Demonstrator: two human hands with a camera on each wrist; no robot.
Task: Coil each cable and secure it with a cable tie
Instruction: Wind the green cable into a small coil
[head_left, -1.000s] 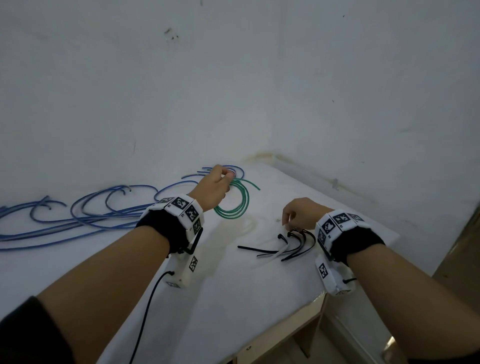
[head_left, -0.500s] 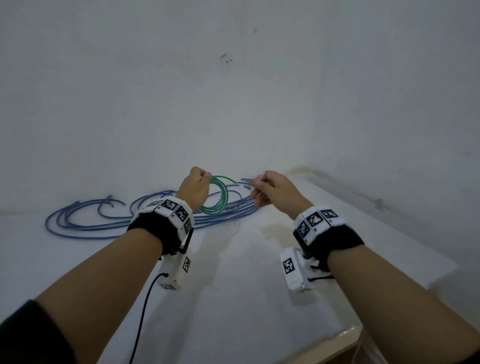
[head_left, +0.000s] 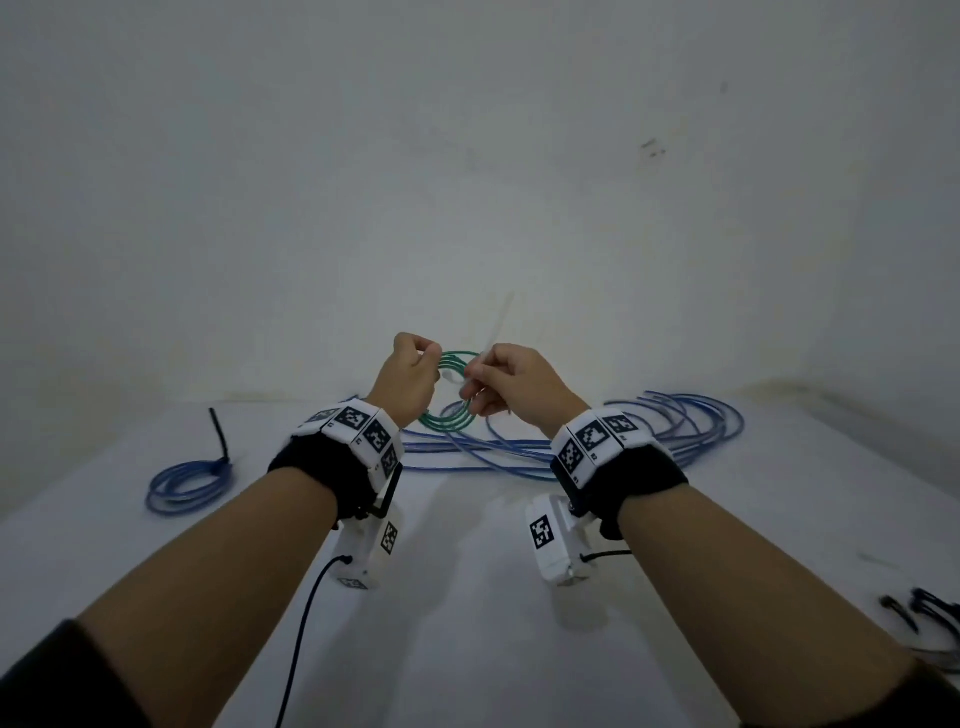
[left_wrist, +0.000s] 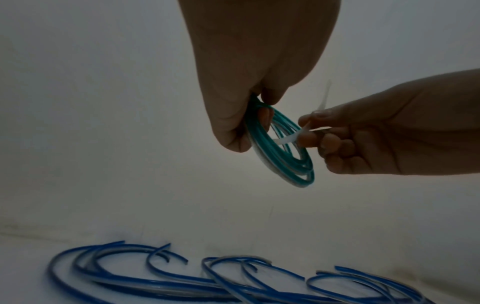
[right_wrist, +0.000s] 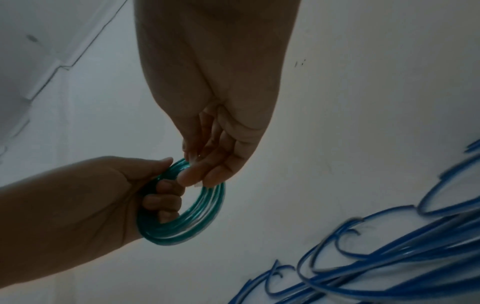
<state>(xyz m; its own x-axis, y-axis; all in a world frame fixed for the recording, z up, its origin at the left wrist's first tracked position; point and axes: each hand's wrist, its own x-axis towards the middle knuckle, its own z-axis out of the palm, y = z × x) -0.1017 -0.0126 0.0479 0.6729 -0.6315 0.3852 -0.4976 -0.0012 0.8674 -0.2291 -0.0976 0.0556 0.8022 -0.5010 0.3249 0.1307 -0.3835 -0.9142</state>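
Green cable coil (head_left: 448, 410) gripped in left hand (head_left: 410, 376) | right hand (head_left: 519, 387) pinches white cable tie (left_wrist: 287, 139) at coil | blue cables (head_left: 675, 421) on table (head_left: 467, 597)

We noted the green cable coil (left_wrist: 283, 156) as glossy, smooth plastic-jacketed. The white cable tie (left_wrist: 291, 139) crossing it looked translucent, matt plastic. Blue cables (head_left: 571, 441) on the table (head_left: 467, 623) below the coil showed the same slick sheen. The table looked matt white; the wristbands (head_left: 322, 467) nearest the coil, black cloth.
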